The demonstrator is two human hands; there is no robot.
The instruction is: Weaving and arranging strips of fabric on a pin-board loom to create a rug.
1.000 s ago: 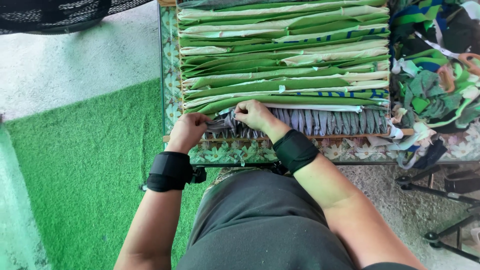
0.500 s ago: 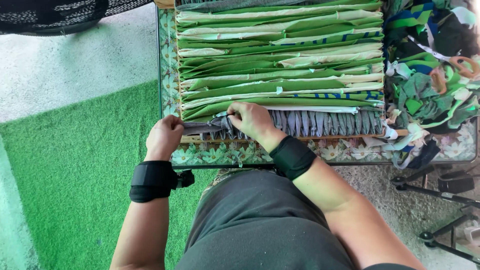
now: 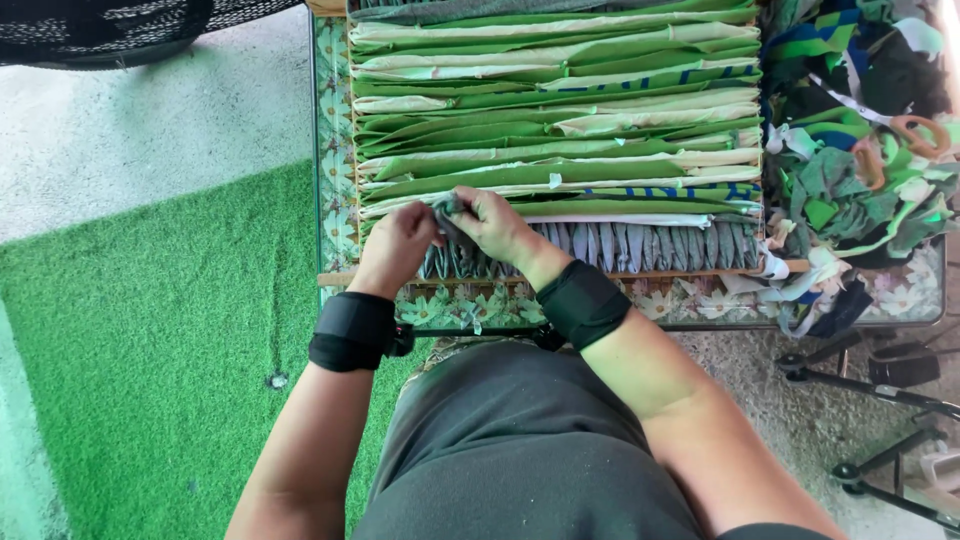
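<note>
A wooden frame (image 3: 700, 270) lies on a flower-patterned table (image 3: 335, 200). Many green and cream cloth strips (image 3: 560, 130) are stretched across it side by side. Along its near edge runs a row of woven grey strips (image 3: 640, 245). My left hand (image 3: 395, 248) and my right hand (image 3: 495, 225) meet at the left end of that row. Both pinch the same grey cloth strip (image 3: 447, 208), lifted a little above the weave. Black bands wrap both wrists.
A heap of green, blue and white cloth scraps (image 3: 860, 170) with orange-handled scissors (image 3: 915, 135) lies at the table's right. Green artificial turf (image 3: 150, 340) covers the floor at left, grey concrete beyond it. Black metal stand legs (image 3: 880, 370) stick out at lower right.
My left hand, which had drawn back to the frame's left corner, has come up to join the right. Both now hold the grey strip, raised higher over the weave.
</note>
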